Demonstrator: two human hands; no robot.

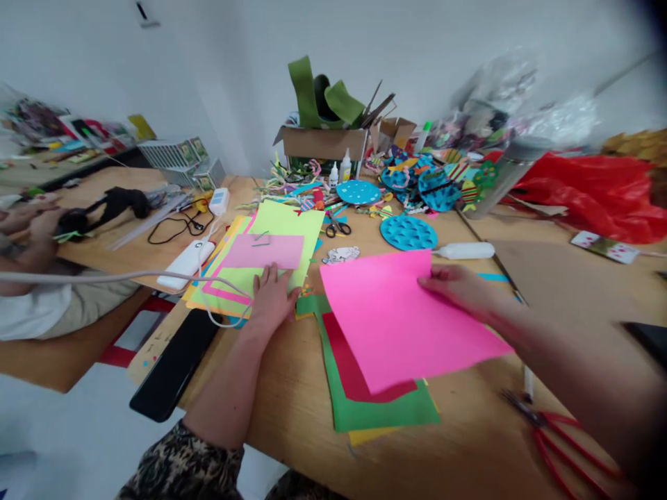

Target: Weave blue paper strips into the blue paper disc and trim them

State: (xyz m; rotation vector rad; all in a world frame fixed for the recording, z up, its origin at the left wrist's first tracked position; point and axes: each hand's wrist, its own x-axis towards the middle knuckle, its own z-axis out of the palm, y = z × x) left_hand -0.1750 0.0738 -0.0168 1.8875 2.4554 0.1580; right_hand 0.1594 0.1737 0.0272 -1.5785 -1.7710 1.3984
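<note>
My right hand (453,288) pinches the upper right edge of a bright pink sheet (385,319). The sheet is raised over a green sheet (385,413) and a dark red sheet (347,368), hiding part of both. My left hand (274,292) lies with fingers spread on a stack of coloured paper, its fingertips at the lower edge of a pale pink piece (265,251). Beneath that piece is a yellow-green sheet (292,221). A white cable (171,278) runs across to the stack beside my left wrist.
A black phone (177,364) lies at the front left edge, red-handled scissors (560,437) at the front right. Behind are small black scissors (338,226), a blue disc (408,232), a white glue bottle (466,251) and a cardboard box (323,142). Another person's arm (39,239) rests at left.
</note>
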